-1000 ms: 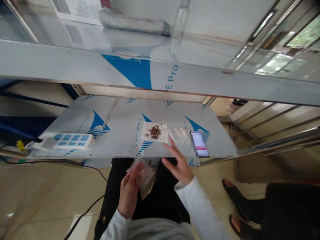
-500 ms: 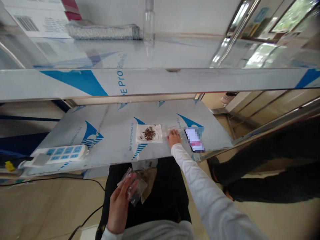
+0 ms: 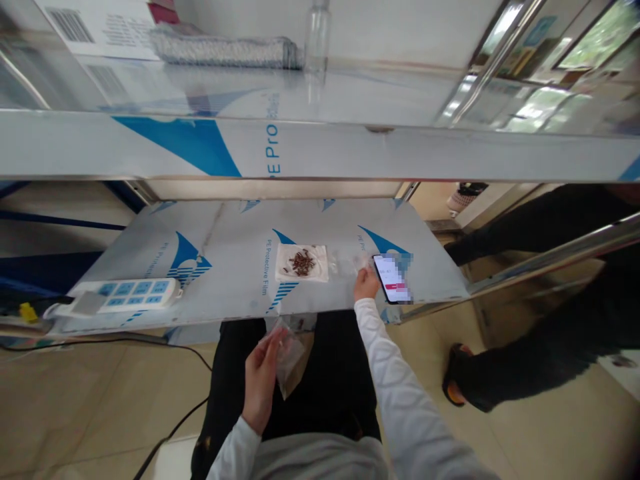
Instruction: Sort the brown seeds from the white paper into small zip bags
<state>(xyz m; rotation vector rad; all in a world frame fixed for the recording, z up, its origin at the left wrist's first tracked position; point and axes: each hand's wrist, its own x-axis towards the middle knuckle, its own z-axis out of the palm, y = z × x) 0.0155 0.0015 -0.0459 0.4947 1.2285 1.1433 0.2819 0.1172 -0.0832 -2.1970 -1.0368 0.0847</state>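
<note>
My left hand is closed on a clear plastic bag, held over my lap below the shelf edge. My right hand rests low over the shelf with its fingers curled in, at a small clear plastic bag; the fingertips are partly hidden. Just right of that hand lies a phone with its screen lit and partly blurred out. To its left is a white sheet, apparently paper or a packet, bearing a pile of small dark brown pieces.
A power strip lies on the left of the lower shelf. Overhead, the upper shelf carries a box, a grey woven bundle and a clear bottle. A person's dark-trousered leg stands at the right.
My right hand has shifted right, closer to the phone, its fingers more curled. My left hand has risen slightly with its bag. The person at the right has moved their legs.
</note>
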